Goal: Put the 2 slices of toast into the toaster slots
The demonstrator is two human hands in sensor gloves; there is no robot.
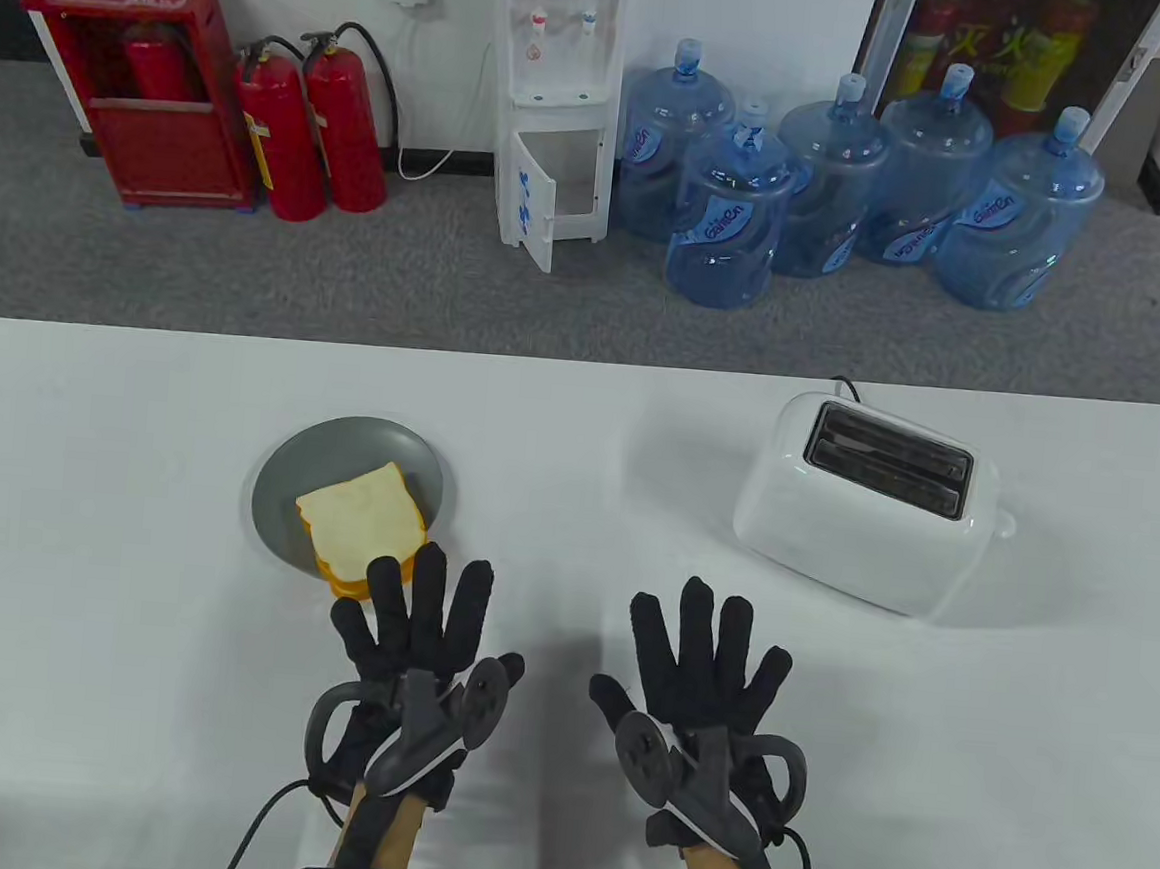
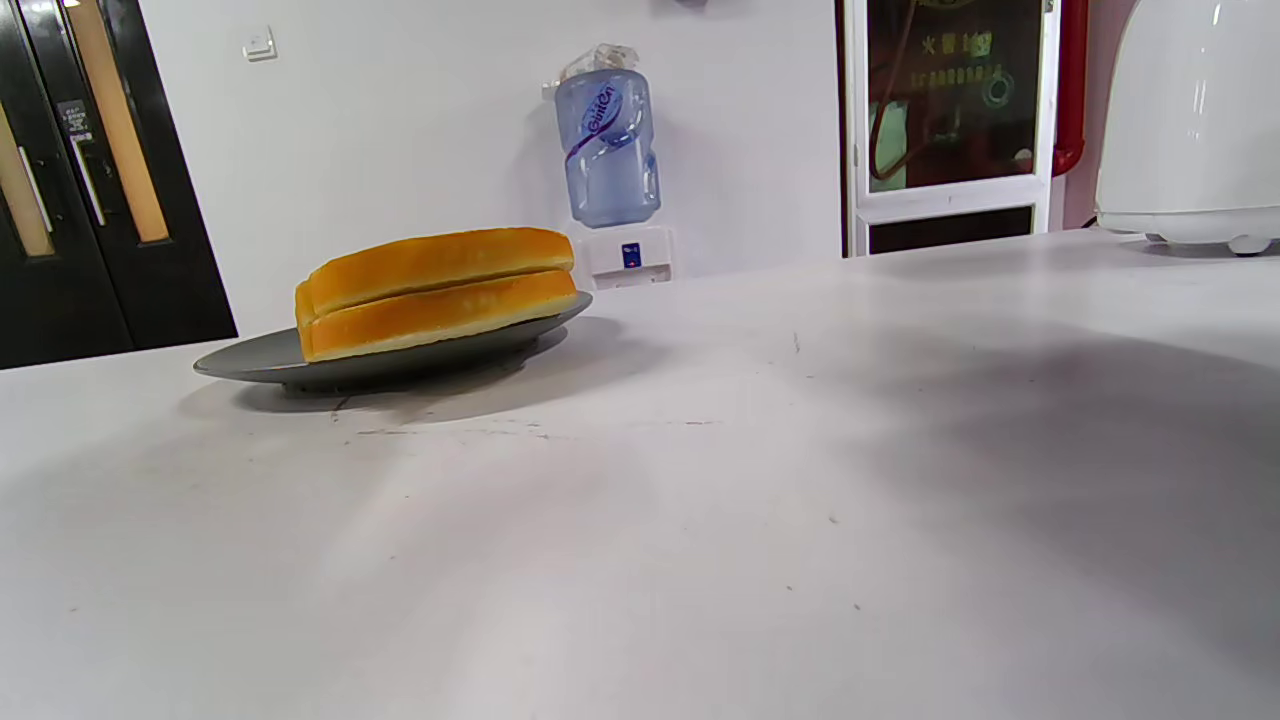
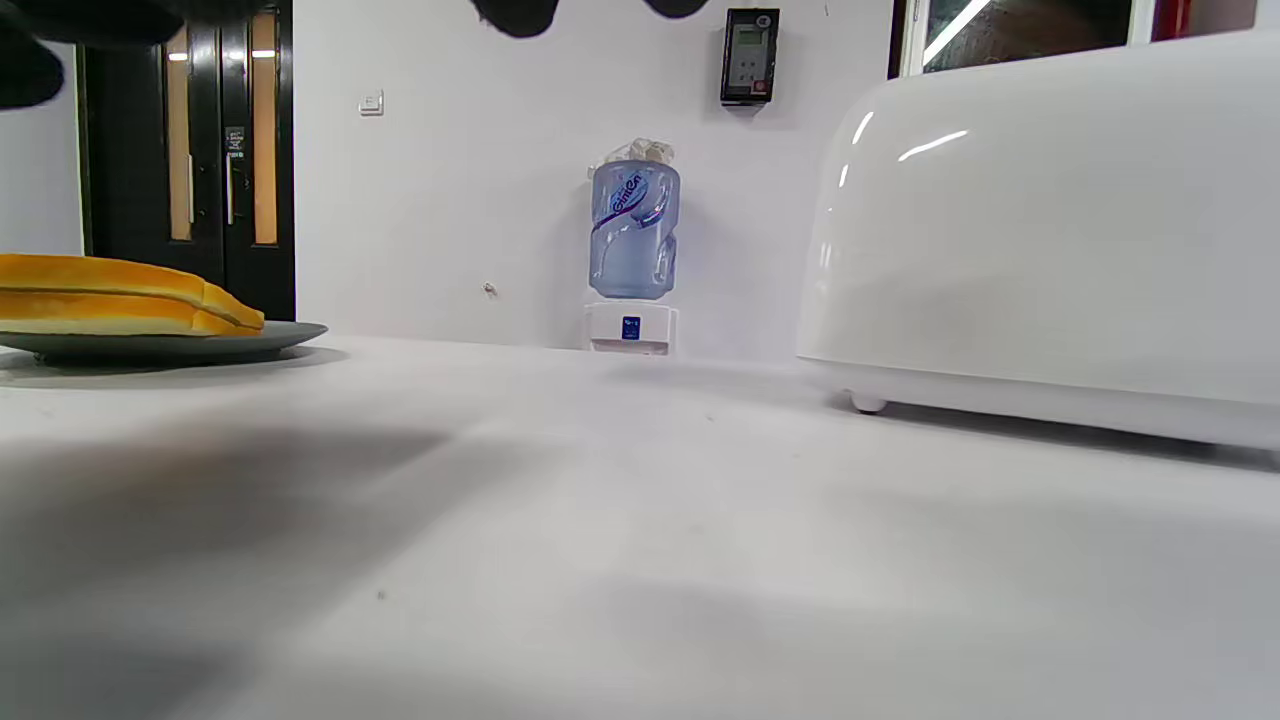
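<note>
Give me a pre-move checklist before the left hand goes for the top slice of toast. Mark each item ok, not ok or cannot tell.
1. Two slices of toast stacked flat on the grey plate: ok.
2. Left hand empty, fingers straight, close to the near edge of the stack: ok.
3. Right hand empty and open over bare table, clear of the toast: ok.
4. Both slots of the toaster face up with nothing showing in them: ok.
5. Table between plate and toaster free of obstacles: ok.
6. Toaster lever up and the toaster powered: cannot tell; the lever is not plainly visible, and the cord only runs off the back.
</note>
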